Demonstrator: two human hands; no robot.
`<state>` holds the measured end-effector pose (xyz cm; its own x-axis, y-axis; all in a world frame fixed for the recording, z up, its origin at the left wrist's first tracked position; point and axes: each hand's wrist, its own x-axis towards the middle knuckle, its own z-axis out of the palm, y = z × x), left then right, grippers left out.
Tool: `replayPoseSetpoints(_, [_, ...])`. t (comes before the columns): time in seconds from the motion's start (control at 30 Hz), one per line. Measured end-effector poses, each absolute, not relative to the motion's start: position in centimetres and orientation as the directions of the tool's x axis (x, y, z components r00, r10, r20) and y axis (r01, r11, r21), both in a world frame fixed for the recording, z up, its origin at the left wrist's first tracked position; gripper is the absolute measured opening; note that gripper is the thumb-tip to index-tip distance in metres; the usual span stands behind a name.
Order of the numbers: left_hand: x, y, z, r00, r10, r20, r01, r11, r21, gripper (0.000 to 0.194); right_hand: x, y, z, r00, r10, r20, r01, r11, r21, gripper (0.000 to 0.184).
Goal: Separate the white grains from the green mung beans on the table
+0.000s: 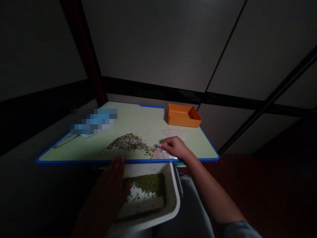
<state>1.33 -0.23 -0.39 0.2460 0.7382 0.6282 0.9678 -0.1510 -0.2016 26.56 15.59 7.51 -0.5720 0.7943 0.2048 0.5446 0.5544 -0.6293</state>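
Note:
My left hand (111, 185) is at the table's front edge, over the left side of a white tub (175, 198). Its fingers are stretched out and the thumb stands apart above the tub. Many green beans (150, 183), mung-like, lie in the tub. On the tabletop my right hand (174, 146) is closed, thumb and forefinger pinched; what they hold, if anything, is too small to name. Under and beside it lies a thin, pale pinkish patterned piece (158, 153). To its left, a heap of green beans mixed with pale bits (128, 142) spreads toward it.
An orange open box (184, 120) stands at the back right of the pale, blue-edged table (146, 119). A blurred-out blue item (95, 120) lies at the left. Another pale, see-through piece (173, 133) lies behind my right hand. Dark panelled walls (153, 43) rise behind.

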Motion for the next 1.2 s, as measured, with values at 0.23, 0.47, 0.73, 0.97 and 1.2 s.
replayPoseSetpoints(0.23, [1.6,-0.6,0.2,0.255,0.72,0.645,0.966,-0.169,-0.193,0.079,27.5,15.8,7.2,-0.504,0.828,0.246,0.521,0.518,-0.679,0.044])
replayPoseSetpoints(0.47, [1.6,-0.4,0.1,0.272,0.707,0.653,0.961,-0.16,-0.228,0.08,26.7,16.0,7.2,-0.497,0.84,0.218,0.577,0.507,-0.64,0.04])
replayPoseSetpoints(0.73, [1.6,-0.3,-0.2,0.263,0.682,0.682,0.965,-0.18,-0.193,0.077,26.4,15.4,7.6,-0.514,0.833,0.204,0.583,0.514,-0.63,0.039])
replayPoseSetpoints(0.97, [1.5,-0.3,-0.2,0.255,0.702,0.665,0.967,-0.164,-0.198,0.08,26.0,15.0,7.7,-0.521,0.823,0.225,0.584,0.536,-0.609,0.039])
replayPoseSetpoints(1.2, [1.7,-0.5,0.1,0.235,0.736,0.635,0.971,-0.154,-0.181,0.079,26.2,15.3,7.2,-0.437,0.861,0.259,0.656,0.502,-0.564,0.039])
